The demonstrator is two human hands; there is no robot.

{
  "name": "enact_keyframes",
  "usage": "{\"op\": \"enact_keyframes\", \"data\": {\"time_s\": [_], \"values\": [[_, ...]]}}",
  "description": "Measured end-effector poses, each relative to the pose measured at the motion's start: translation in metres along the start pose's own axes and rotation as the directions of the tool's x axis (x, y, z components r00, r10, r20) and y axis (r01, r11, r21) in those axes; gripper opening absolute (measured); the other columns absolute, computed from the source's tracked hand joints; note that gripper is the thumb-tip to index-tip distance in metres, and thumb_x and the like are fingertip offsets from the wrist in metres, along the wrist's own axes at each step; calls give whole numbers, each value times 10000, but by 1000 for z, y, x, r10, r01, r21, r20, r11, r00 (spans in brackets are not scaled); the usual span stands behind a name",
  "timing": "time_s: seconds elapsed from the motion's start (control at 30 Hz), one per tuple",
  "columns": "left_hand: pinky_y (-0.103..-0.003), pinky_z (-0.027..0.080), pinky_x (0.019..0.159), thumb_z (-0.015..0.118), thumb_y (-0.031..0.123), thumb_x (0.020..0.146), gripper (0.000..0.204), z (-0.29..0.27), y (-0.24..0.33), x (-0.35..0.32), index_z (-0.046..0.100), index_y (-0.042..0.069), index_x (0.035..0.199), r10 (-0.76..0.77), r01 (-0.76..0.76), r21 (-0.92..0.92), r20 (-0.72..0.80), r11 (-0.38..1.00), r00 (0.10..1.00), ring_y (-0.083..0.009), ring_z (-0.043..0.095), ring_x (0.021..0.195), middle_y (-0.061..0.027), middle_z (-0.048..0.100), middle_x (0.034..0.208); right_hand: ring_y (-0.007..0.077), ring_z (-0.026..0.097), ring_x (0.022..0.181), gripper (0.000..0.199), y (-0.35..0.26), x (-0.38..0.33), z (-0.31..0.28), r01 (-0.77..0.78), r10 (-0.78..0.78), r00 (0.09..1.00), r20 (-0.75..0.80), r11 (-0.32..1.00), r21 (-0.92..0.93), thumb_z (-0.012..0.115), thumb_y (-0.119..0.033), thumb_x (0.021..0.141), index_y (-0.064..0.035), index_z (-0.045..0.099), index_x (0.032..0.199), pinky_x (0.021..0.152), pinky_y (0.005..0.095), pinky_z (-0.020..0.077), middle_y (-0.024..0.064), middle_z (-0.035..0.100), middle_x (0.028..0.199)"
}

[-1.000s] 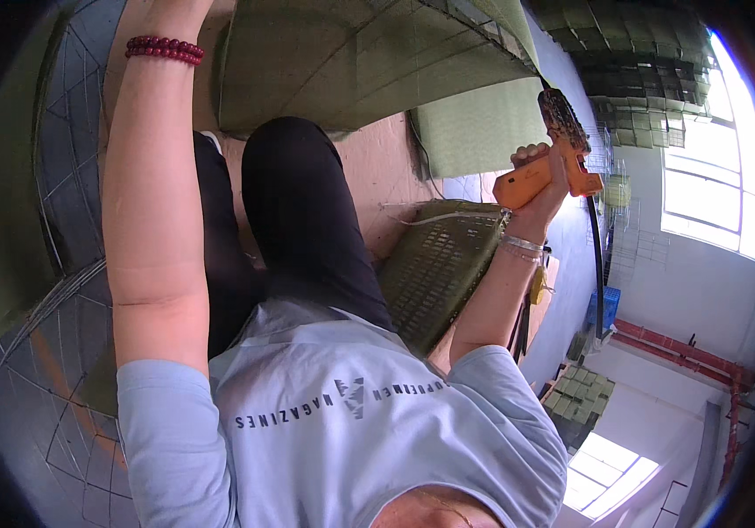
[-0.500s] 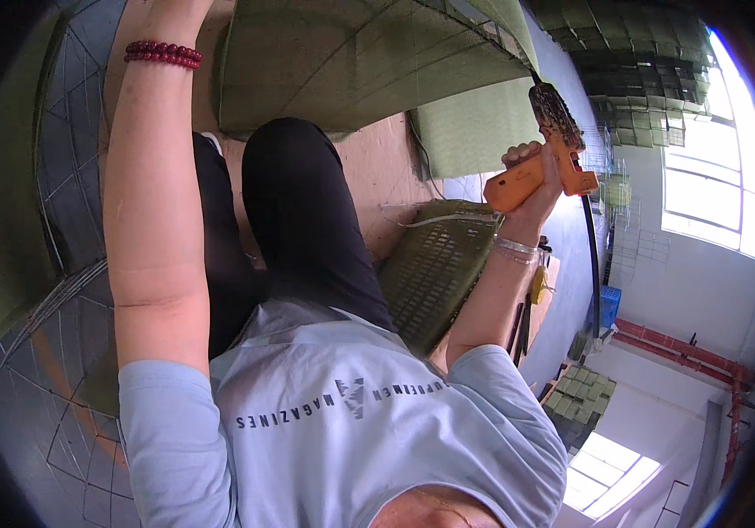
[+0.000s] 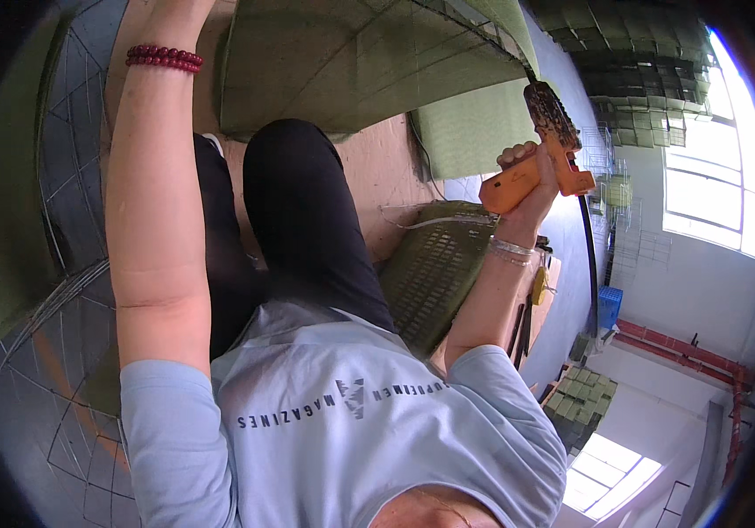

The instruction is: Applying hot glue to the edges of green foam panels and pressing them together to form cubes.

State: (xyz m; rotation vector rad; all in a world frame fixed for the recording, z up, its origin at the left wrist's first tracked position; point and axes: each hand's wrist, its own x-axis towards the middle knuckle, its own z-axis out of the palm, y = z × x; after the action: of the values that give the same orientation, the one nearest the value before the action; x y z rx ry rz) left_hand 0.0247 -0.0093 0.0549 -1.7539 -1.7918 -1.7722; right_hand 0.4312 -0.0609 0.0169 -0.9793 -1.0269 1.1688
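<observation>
My right hand [image 3: 533, 180] is wrapped round the handle of an orange glue gun [image 3: 562, 151]. Dark, crusted residue covers the gun's nozzle end [image 3: 552, 110], and a long black rod or cable [image 3: 590, 255] trails from its rear. The narrow tip meets the edge of a green mesh panel [image 3: 333, 70] on a wire frame; whether it touches cannot be made out. My left forearm [image 3: 155, 176], with a dark red bead bracelet [image 3: 163, 58], reaches past the upper edge, so the left hand is out of sight.
A green perforated plastic crate [image 3: 430, 282] stands beside my right leg. More mesh-covered wire frames [image 3: 7, 194] are at the left. Stacked green pieces [image 3: 641, 75], a blue crate [image 3: 608, 307] and red pipes [image 3: 685, 356] lie off to the right.
My right hand and the glue gun have shifted slightly to the left along the mesh edge. My left forearm has barely moved.
</observation>
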Motion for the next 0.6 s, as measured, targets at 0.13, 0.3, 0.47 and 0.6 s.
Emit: {"op": "enact_keyframes", "data": {"time_s": [0.13, 0.3, 0.47, 0.6], "values": [[-342, 438, 554, 598, 112, 815, 188, 0, 2, 0, 610, -67, 763, -12, 12, 38, 10, 999, 1000, -237, 603, 590, -179, 601, 646, 219, 537, 668, 152, 1, 0, 1, -18, 18, 1000, -4, 1000, 9, 534, -177, 887, -28, 518, 864, 625, 340, 453, 80, 533, 719], [-341, 440, 555, 598, 113, 816, 184, 1, 1, -2, 613, -65, 773, 4, -4, -3, 0, 1000, 1000, -235, 605, 595, -178, 606, 651, 219, 530, 650, 158, 4, 0, 0, 3, -2, 1000, -29, 999, 32, 540, -179, 883, -26, 516, 850, 622, 342, 450, 82, 529, 713], [-340, 445, 560, 598, 113, 818, 180, 1, 2, -3, 617, -64, 788, -25, 25, -21, 13, 999, 1000, -238, 609, 601, -180, 614, 667, 202, 503, 651, 199, 3, -1, 6, -5, 4, 999, -34, 999, -31, 545, -229, 882, -41, 505, 832, 636, 325, 427, 63, 509, 714], [-336, 447, 563, 597, 110, 820, 177, 1, 1, -3, 618, -63, 786, 36, -35, 9, -11, 999, 999, -231, 609, 601, -177, 613, 666, 198, 501, 649, 203, -1, -7, 17, -13, 11, 999, -30, 999, -51, 541, -232, 882, -41, 508, 823, 633, 324, 423, 60, 510, 706]]}}
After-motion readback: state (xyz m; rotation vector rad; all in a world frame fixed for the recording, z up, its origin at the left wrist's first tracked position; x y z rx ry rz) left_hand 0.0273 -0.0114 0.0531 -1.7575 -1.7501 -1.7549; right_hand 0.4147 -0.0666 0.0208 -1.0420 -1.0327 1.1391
